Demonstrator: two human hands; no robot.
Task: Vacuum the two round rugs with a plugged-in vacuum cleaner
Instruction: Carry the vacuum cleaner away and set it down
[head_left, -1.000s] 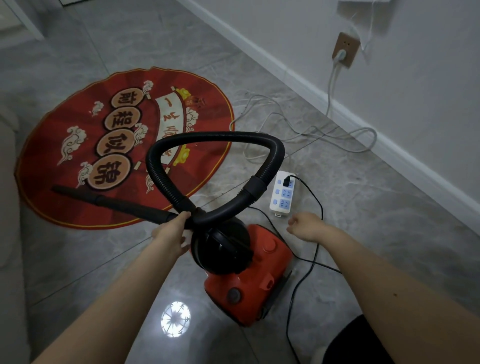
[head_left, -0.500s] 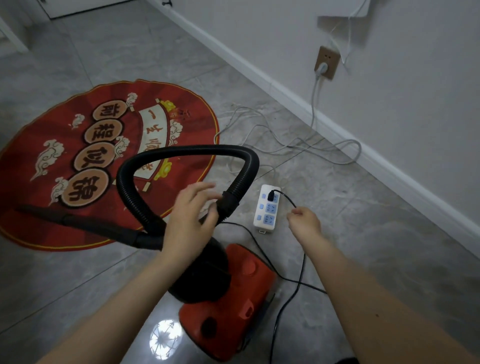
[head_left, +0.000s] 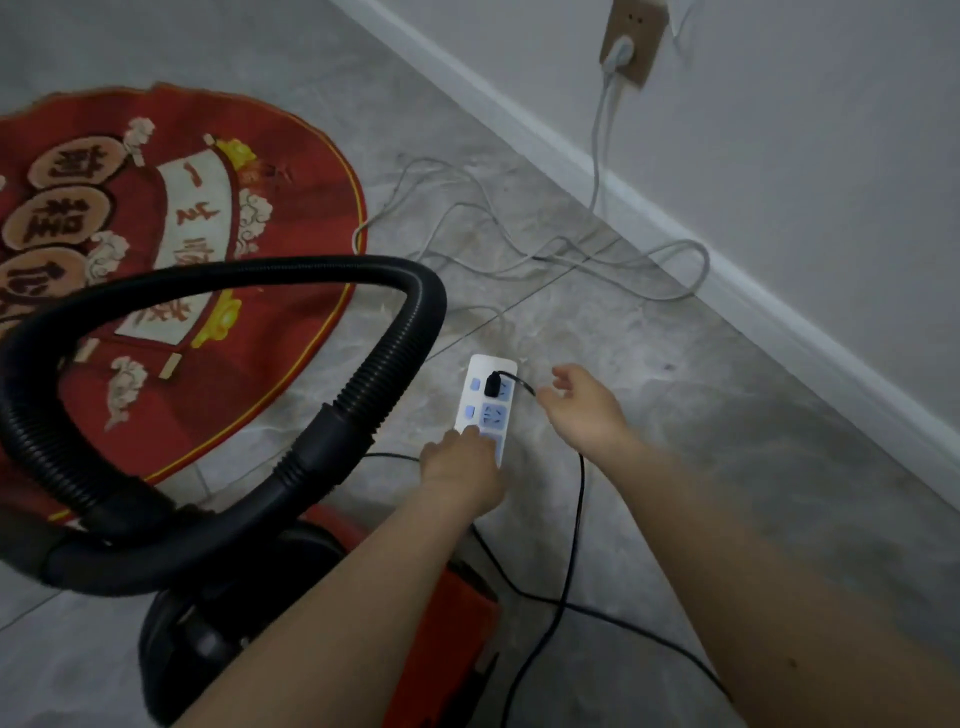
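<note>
The red canister vacuum (head_left: 457, 618) stands on the floor below me, its black ribbed hose (head_left: 395, 358) looping up over it. One round red rug (head_left: 291, 208) with printed characters lies at the left. The vacuum's black plug (head_left: 492, 387) sits in the far socket of a white power strip (head_left: 491, 366). My left hand (head_left: 460, 467) rests on the strip's near end, fingertips pressing beside a blue button. My right hand (head_left: 582, 410) hovers just right of the strip with relaxed fingers, over the black cord (head_left: 574, 519).
The strip's white cable (head_left: 519, 249) lies in loose loops on the grey tile floor and runs up to a wall socket (head_left: 628, 47). A white baseboard (head_left: 779, 317) and grey wall close off the right side. The black cord trails across the floor by the vacuum.
My left hand let go of the hose and reached over to the power strip. My right hand moved closer to the plug. My view has leaned in toward the strip.
</note>
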